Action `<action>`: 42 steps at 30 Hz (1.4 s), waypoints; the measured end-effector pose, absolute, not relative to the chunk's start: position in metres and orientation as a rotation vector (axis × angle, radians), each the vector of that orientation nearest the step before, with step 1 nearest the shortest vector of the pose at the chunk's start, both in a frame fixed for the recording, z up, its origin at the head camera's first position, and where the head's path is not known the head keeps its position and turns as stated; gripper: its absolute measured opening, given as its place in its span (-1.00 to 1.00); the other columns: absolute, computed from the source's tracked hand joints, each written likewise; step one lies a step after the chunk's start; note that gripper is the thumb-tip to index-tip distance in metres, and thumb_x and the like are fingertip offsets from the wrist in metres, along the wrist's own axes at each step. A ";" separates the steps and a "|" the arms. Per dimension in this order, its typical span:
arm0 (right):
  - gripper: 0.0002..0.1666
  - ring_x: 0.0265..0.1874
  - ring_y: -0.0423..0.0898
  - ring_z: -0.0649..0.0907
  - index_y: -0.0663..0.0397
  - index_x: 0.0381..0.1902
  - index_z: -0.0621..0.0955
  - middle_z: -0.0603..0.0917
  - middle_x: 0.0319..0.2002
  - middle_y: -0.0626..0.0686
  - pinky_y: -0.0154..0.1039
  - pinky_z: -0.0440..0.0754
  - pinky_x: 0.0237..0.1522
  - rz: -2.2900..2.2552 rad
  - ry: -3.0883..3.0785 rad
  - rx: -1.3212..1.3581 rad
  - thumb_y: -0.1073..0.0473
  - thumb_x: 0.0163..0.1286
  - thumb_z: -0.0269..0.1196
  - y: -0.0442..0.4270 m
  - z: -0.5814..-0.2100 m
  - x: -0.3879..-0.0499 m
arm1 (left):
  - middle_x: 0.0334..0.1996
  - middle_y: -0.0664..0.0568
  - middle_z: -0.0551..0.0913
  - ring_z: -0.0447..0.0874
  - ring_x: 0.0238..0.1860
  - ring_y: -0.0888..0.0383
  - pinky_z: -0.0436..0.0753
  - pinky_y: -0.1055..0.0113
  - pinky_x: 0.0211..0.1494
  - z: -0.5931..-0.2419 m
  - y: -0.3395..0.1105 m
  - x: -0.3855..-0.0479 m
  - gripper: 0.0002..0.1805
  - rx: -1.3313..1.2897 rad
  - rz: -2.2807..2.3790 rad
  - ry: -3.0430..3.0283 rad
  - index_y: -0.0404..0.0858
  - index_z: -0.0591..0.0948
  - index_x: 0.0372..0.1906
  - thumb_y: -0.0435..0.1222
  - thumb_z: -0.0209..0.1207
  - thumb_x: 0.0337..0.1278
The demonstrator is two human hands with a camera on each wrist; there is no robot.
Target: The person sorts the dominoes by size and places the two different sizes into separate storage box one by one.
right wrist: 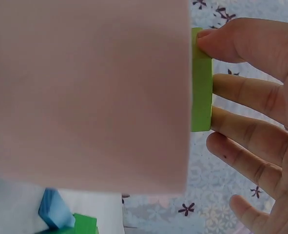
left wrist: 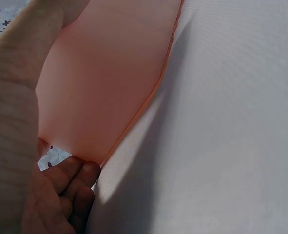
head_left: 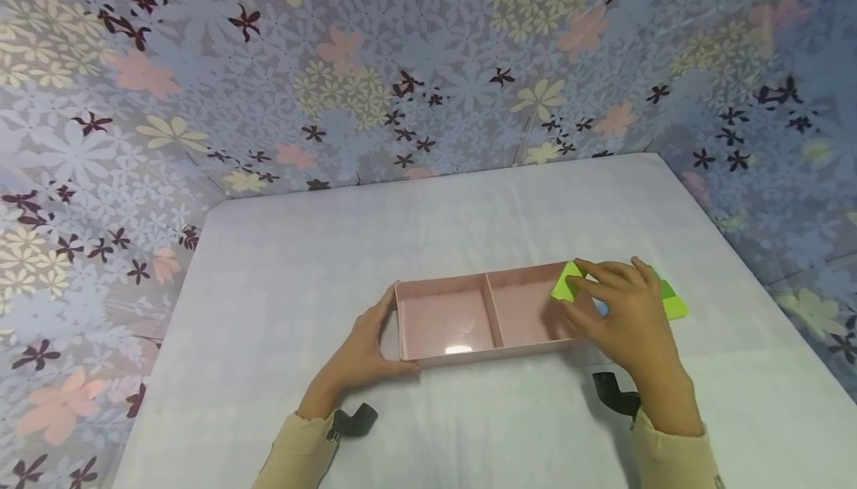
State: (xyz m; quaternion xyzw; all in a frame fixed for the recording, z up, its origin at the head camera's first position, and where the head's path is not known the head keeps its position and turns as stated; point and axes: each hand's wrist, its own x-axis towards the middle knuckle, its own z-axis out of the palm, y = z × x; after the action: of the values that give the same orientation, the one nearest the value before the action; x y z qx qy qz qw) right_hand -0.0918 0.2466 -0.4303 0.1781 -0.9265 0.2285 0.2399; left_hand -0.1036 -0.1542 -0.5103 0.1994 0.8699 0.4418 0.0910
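A pink two-compartment tray [head_left: 444, 323] sits on the white cloth, and my left hand [head_left: 361, 344] grips its left end, the thumb along the front wall and the fingers at the back corner. In the left wrist view, curled fingertips [left wrist: 87, 173] touch the tray's edge [left wrist: 105, 92]. Over the right compartment, my right hand [head_left: 619, 310] pinches a lime-green triangular block [head_left: 566, 282] between thumb and fingers. The right wrist view shows this block [right wrist: 201, 83] partly hidden behind the tray's wall [right wrist: 90, 97].
Right of the tray, partly behind my right hand, lie a blue block [head_left: 602, 308], a green block [head_left: 666, 289] and a lime-green block [head_left: 675, 307]. Flower-patterned fabric [head_left: 428, 65] rises behind the table and along its sides. Each wrist bears a black mount [head_left: 614, 394].
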 end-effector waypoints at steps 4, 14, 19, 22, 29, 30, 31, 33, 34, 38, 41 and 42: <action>-0.60 0.05 0.15 0.59 0.08 -0.17 0.80 0.73 0.09 0.14 0.37 0.16 0.37 0.626 -2.530 0.504 0.14 -0.04 0.57 0.242 -0.433 -0.091 | 0.56 0.16 0.17 0.06 0.57 -0.02 0.05 -0.20 0.52 -0.509 -0.154 -0.100 0.52 0.582 1.310 2.564 0.03 -0.16 0.65 0.16 0.61 -0.41; -0.58 0.06 0.14 0.58 0.09 -0.14 0.80 0.73 0.08 0.15 0.29 0.16 0.39 0.650 -2.503 0.564 0.13 -0.04 0.54 0.231 -0.435 -0.095 | 0.55 0.15 0.21 0.08 0.56 -0.02 0.05 -0.22 0.52 -0.509 -0.155 -0.103 0.52 0.611 1.334 2.577 0.02 -0.14 0.65 0.16 0.61 -0.42; -0.58 0.09 0.17 0.58 0.06 -0.15 0.80 0.73 0.07 0.14 0.30 0.17 0.38 0.638 -2.506 0.602 0.11 -0.05 0.53 0.224 -0.437 -0.098 | 0.56 0.12 0.19 0.09 0.56 -0.04 0.06 -0.23 0.51 -0.507 -0.154 -0.103 0.51 0.615 1.344 2.584 0.01 -0.13 0.65 0.14 0.62 -0.42; -0.59 0.10 0.17 0.59 0.04 -0.16 0.80 0.73 0.07 0.13 0.31 0.18 0.37 0.627 -2.510 0.614 0.09 -0.04 0.53 0.221 -0.437 -0.099 | 0.56 0.11 0.18 0.08 0.56 -0.03 0.06 -0.22 0.52 -0.506 -0.154 -0.103 0.50 0.617 1.345 2.583 0.05 -0.14 0.65 0.14 0.61 -0.41; -0.59 0.10 0.14 0.61 0.03 -0.16 0.80 0.74 0.06 0.10 0.33 0.19 0.35 0.636 -2.510 0.646 0.09 -0.04 0.54 0.214 -0.439 -0.099 | 0.56 0.09 0.21 0.11 0.55 0.01 0.08 -0.19 0.52 -0.507 -0.154 -0.104 0.50 0.649 1.350 2.584 -0.01 -0.12 0.65 0.15 0.61 -0.41; -0.59 0.10 0.13 0.61 0.03 -0.16 0.80 0.74 0.06 0.10 0.33 0.18 0.36 0.640 -2.511 0.651 0.09 -0.03 0.54 0.213 -0.439 -0.100 | 0.55 0.10 0.21 0.11 0.55 0.01 0.08 -0.19 0.52 -0.507 -0.154 -0.104 0.50 0.651 1.354 2.584 -0.01 -0.12 0.65 0.15 0.61 -0.41; -0.60 0.10 0.12 0.61 0.03 -0.16 0.80 0.74 0.06 0.09 0.33 0.18 0.36 0.641 -2.512 0.654 0.09 -0.03 0.54 0.211 -0.439 -0.100 | 0.55 0.10 0.22 0.12 0.55 0.01 0.08 -0.19 0.52 -0.508 -0.154 -0.104 0.50 0.654 1.356 2.584 0.00 -0.12 0.65 0.15 0.61 -0.41; -0.60 0.10 0.10 0.61 0.03 -0.16 0.81 0.74 0.05 0.09 0.32 0.19 0.36 0.645 -2.510 0.659 0.08 -0.02 0.53 0.209 -0.439 -0.100 | 0.55 0.11 0.22 0.12 0.55 0.00 0.09 -0.21 0.51 -0.509 -0.155 -0.105 0.50 0.658 1.351 2.591 0.04 -0.12 0.65 0.17 0.60 -0.41; -0.60 0.10 0.10 0.60 0.03 -0.16 0.81 0.74 0.05 0.09 0.33 0.20 0.35 0.647 -2.508 0.663 0.08 -0.02 0.53 0.208 -0.439 -0.100 | 0.55 0.12 0.21 0.12 0.55 0.01 0.09 -0.20 0.51 -0.509 -0.155 -0.105 0.49 0.656 1.345 2.594 0.06 -0.13 0.65 0.18 0.60 -0.40; -0.60 0.09 0.09 0.60 0.03 -0.18 0.81 0.75 0.04 0.09 0.35 0.24 0.32 0.659 -2.498 0.691 0.05 -0.02 0.54 0.203 -0.437 -0.101 | 0.56 0.16 0.18 0.10 0.56 0.01 0.09 -0.19 0.52 -0.511 -0.155 -0.105 0.49 0.648 1.321 2.596 0.13 -0.16 0.64 0.20 0.59 -0.40; -0.59 0.09 0.08 0.60 0.02 -0.18 0.81 0.75 0.04 0.08 0.35 0.24 0.31 0.677 -2.493 0.717 0.04 -0.03 0.55 0.198 -0.437 -0.101 | 0.56 0.18 0.17 0.09 0.56 0.03 0.10 -0.18 0.52 -0.510 -0.155 -0.105 0.50 0.642 1.310 2.600 0.14 -0.17 0.64 0.20 0.59 -0.40; -0.59 0.10 0.08 0.59 0.03 -0.17 0.81 0.75 0.04 0.08 0.35 0.24 0.32 0.685 -2.492 0.725 0.04 -0.03 0.55 0.196 -0.438 -0.101 | 0.56 0.18 0.17 0.09 0.56 0.02 0.10 -0.18 0.52 -0.510 -0.155 -0.105 0.50 0.645 1.310 2.601 0.12 -0.16 0.64 0.20 0.59 -0.40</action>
State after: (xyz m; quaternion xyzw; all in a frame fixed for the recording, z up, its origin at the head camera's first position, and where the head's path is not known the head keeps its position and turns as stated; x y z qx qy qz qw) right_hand -0.1014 0.1962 -0.4375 0.2631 -0.9042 0.2486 0.2267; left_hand -0.1048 -0.1555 -0.5100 0.2155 0.8692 0.4379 0.0791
